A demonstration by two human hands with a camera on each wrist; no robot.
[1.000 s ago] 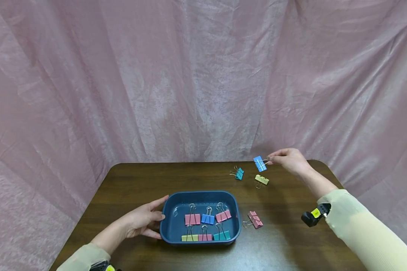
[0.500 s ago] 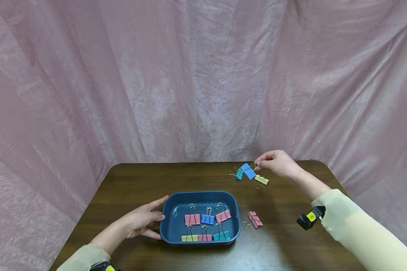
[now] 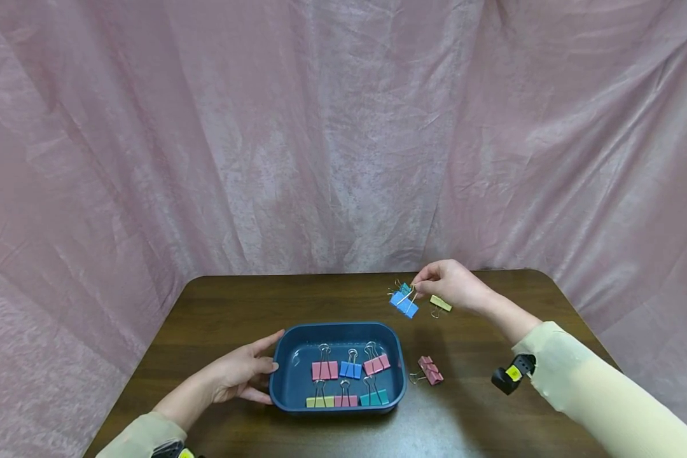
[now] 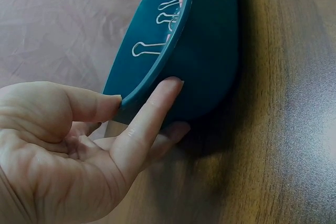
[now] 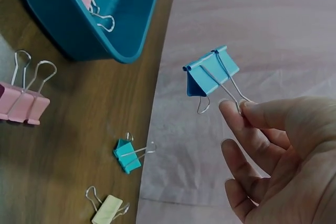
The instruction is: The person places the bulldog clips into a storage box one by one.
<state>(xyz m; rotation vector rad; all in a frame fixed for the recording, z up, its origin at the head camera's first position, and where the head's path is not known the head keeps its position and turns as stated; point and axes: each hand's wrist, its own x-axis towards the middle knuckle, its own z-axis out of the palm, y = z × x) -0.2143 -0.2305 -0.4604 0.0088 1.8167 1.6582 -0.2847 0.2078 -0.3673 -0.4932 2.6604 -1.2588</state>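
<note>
One blue binder clip is in the air right of centre in the head view, pinched by its wire handle in the right hand. From this angle it overlaps a loose teal binder clip; a pale yellow binder clip lies just right of the pair, and a loose pink binder clip farther down the frame. Left hand, lower left of centre: fingers spread, tips against the left end of a dark blue tray. Tray contents, upper row: left pink clip, small blue clip, right pink clip; lower row: yellow clip, small pink clip, wide teal clip. Wooden table below, pink curtain across upper frame. Left wrist view: thumb tip touches the tray rim left of centre; one straight finger lies along the outer wall. Right wrist view: thumb and forefinger pinch one wire handle right of centre, remaining fingers bent loosely, apart from the clip. Held clip is well apart from the loose teal one at lower centre; tray at upper left.
</note>
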